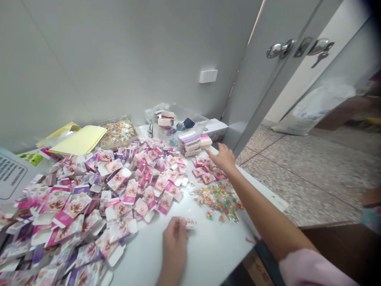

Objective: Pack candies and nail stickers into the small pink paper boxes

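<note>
My left hand (175, 234) is low in the middle over the white table. Its thumb and fingers are pinched on a small printed card (190, 223) with a row of brownish figures. My right hand (224, 157) reaches to the table's right edge with thumb and fingers apart, just right of a pink-topped stack of folded paper (205, 141). Beside that is a taller purple-and-white stack (189, 143). Filled pink boxes (207, 170) lie under the right wrist, and small clear bags of colourful pieces (218, 198) are in front of them.
A big heap of pink and purple small cartons (80, 202), many with open flaps, covers the table's left side. Behind it are yellow sheets (77, 140), a tray of colourful packets (118, 131) and a clear plastic bin (196, 123). A door (268, 79) stands at the right.
</note>
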Demonstrator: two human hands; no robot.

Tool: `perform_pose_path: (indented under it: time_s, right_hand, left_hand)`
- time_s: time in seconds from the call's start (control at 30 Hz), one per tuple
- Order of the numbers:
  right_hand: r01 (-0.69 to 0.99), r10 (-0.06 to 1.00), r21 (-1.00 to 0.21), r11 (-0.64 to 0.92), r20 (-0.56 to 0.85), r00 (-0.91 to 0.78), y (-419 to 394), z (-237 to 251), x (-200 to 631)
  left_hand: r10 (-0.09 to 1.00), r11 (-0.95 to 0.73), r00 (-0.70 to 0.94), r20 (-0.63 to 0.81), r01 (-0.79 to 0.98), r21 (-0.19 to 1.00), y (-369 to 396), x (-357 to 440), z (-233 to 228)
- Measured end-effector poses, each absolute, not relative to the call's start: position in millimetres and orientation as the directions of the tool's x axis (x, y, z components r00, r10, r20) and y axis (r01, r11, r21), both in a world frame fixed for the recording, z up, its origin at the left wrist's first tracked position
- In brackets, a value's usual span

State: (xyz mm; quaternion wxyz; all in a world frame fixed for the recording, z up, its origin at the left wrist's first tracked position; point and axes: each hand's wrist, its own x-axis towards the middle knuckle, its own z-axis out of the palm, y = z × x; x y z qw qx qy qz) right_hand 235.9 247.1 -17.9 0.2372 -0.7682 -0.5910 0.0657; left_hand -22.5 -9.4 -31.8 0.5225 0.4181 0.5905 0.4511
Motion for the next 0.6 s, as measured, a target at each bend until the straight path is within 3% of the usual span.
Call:
perform_pose_path:
  time_s: [0.1, 0.23, 0.4, 0.6]
  right_hand:
    - [0.877, 0.934, -0.422, -0.232, 0.156, 0.322, 212.0, -31.4, 252.5]
    - [0.907, 0.980, -0.406, -0.112, 0.108, 0.169, 195.8, -47.2, 252.8]
    - [0.895, 0.983, -0.443, -0.047, 0.141, 0.121, 199.4, -40.9, 225.8]
    - [0.804, 0.940, -0.493, 0.333, 0.237, -0.244, 216.5, -22.0, 156.2]
  left_hand:
    - [0.966, 0.242, -0.101, -0.237, 0.040, 0.969, -9.3, -21.3, -32.5]
    - [0.974, 0.211, -0.096, -0.203, 0.077, 0.974, -9.6, -18.3, -29.0]
    - [0.971, 0.225, -0.109, -0.215, 0.090, 0.970, -9.4, -19.4, -30.0]
    - [0.972, 0.215, -0.117, -0.206, 0.075, 0.974, -8.4, -20.5, -33.1]
